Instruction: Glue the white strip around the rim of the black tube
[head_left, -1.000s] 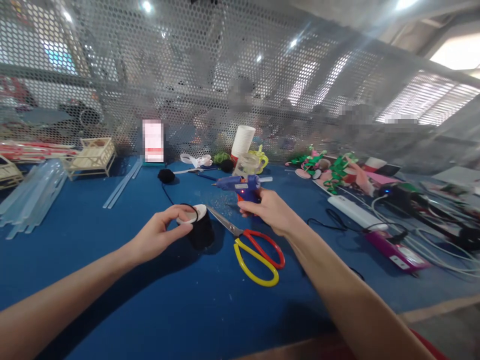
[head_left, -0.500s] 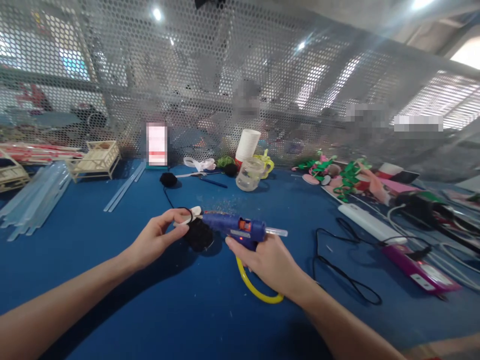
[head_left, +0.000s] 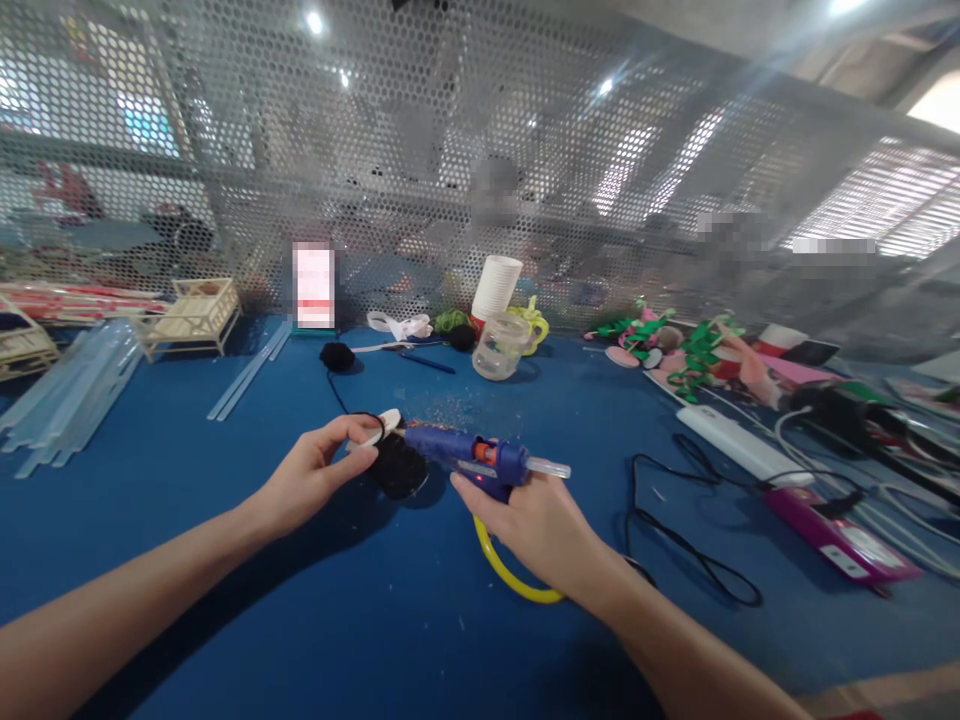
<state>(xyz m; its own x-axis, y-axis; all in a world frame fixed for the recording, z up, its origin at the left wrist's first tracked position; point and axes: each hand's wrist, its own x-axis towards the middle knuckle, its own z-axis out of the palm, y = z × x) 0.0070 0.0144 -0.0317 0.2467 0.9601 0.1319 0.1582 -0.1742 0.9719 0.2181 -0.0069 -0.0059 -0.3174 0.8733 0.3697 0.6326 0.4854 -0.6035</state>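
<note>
Between thumb and fingers, my left hand (head_left: 319,468) pinches a small flat white piece (head_left: 388,424) with black yarn looped round it. The yarn runs back to a small black yarn ball (head_left: 337,356). My right hand (head_left: 536,520) is wrapped round the handle of a blue hot glue gun (head_left: 450,447), whose nozzle points left and meets or nearly meets the white piece. A clear glue stick (head_left: 549,467) sticks out of the gun's rear. Below the nozzle lies a dark round thing (head_left: 401,470), partly hidden. A yellow curved tube (head_left: 510,580) lies under my right hand.
Clear glue sticks (head_left: 75,400) and a small cream wooden bed frame (head_left: 191,318) are at left. Behind stand a clear plastic jar (head_left: 499,348) and stacked paper cups (head_left: 497,285). On the right lie a black cable (head_left: 694,540), a purple power strip (head_left: 840,535) and green-pink craft pieces (head_left: 697,360).
Very little differs. The white piece is tilted slightly more, and the glue gun's rear has shifted a touch left. Both hands keep their grips.
</note>
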